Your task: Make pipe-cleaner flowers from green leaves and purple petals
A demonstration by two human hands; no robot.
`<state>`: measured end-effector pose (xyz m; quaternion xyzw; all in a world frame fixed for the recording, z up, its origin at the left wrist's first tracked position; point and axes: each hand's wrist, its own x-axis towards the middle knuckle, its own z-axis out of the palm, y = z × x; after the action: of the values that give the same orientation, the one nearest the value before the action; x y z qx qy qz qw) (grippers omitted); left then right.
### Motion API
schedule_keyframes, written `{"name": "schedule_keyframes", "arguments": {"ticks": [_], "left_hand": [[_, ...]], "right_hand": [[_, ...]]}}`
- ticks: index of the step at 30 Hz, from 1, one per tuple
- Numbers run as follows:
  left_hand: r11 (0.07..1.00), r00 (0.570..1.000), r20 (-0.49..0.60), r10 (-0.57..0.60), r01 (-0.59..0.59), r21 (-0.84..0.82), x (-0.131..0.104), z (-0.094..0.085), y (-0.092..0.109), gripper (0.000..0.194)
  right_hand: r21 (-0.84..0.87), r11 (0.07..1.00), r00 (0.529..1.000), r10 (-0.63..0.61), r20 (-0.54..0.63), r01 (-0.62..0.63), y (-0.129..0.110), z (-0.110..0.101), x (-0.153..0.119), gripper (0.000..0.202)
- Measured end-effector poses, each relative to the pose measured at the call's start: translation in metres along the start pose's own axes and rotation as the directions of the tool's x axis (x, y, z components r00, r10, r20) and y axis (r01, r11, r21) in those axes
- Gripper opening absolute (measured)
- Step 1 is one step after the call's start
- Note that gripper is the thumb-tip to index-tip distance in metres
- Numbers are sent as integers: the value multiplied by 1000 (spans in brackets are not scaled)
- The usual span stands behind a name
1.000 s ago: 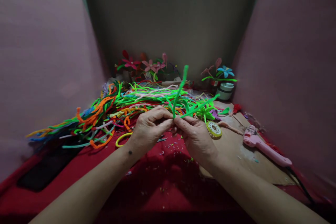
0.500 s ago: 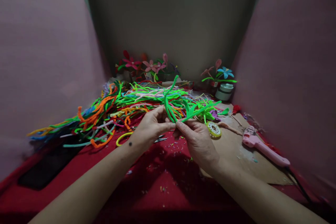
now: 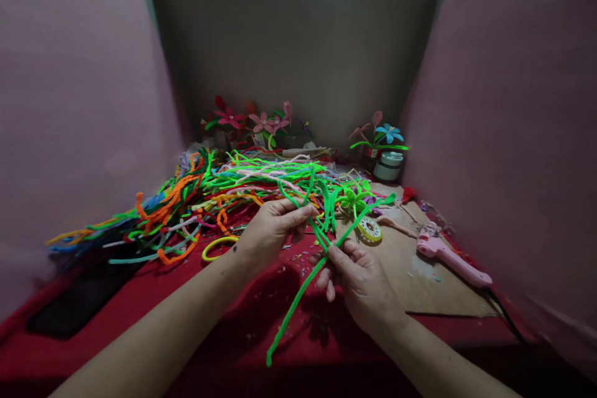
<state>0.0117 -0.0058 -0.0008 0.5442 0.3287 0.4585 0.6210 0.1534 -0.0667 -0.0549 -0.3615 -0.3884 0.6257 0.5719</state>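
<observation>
Between thumb and fingers, my left hand (image 3: 282, 224) pinches the upper part of a green pipe cleaner (image 3: 319, 233). Lower and to the right, my right hand (image 3: 357, 273) grips the place where it crosses a long green pipe-cleaner stem (image 3: 293, 311). One end of the stem hangs down toward the table's front edge; the other slants up to the right past my fingers. Behind my hands, more bent green pipe cleaners (image 3: 329, 199) and a light green pipe-cleaner flower (image 3: 353, 198) show. The exact crossing is partly hidden by my right thumb.
A heap of colourful pipe cleaners (image 3: 261, 174) spreads behind. Yellow-handled scissors (image 3: 209, 251) and a dark phone (image 3: 69, 305) are at left. On the cardboard (image 3: 396, 280) at right lie a yellow round dial (image 3: 370, 230) and a pink glue gun (image 3: 452, 258). Flowers (image 3: 228, 118) stand behind.
My right hand has moved down and away from my left. The long stem now runs diagonally, its lower end hanging below my hands. The view has shifted slightly.
</observation>
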Motion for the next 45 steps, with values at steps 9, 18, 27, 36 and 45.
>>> {"name": "schedule_keyframes", "arguments": {"ticks": [9,18,27,36,45], "left_hand": [[929,971,-169,170,-215,-301,4,-9,31,7],[925,890,-323,321,-368,-96,-9,-13,50,7],[528,810,102,577,-465,711,-45,7,34,36],[233,828,384,410,-502,833,-25,-1,15,16],[273,824,365,433,-506,818,-27,-1,13,16]], "right_hand": [[28,999,999,15,41,-16,-27,7,-2,26],[-64,998,997,-23,79,28,-40,6,5,22],[-200,980,985,59,161,-26,-49,5,21,26],[-94,995,981,46,191,-28,-45,9,26,19],[114,991,984,46,173,-67,-37,10,30,18]]}}
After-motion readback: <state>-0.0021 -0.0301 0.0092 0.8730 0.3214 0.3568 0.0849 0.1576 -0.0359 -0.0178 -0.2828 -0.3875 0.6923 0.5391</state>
